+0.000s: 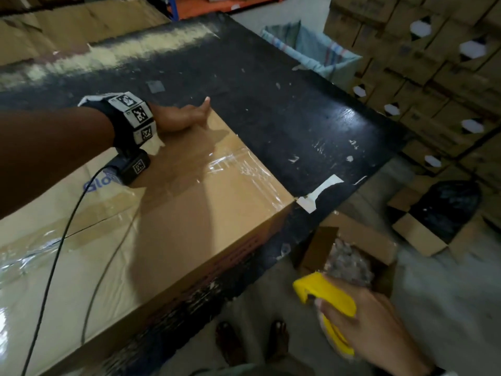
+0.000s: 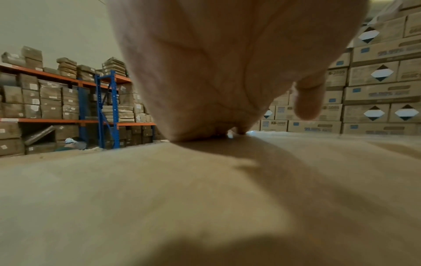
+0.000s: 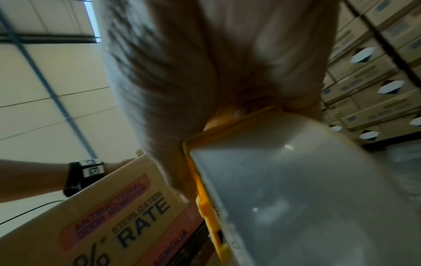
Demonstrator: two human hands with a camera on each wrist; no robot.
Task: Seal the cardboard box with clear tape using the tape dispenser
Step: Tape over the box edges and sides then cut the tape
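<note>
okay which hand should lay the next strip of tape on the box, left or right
Right, probably. The right hand already grips the yellow tape dispenser, off the table's near edge beside the cardboard box. The left hand rests at the box's far top edge, steadying it.

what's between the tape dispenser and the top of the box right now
Nothing visible. The right hand holds the yellow tape dispenser off the table's near edge, beside the cardboard box; only open air lies between them.

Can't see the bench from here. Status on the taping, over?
Left hand flat on cardboard box. Right hand grips yellow tape dispenser, off the box. Clear tape across near end. Nothing blocking.
</note>
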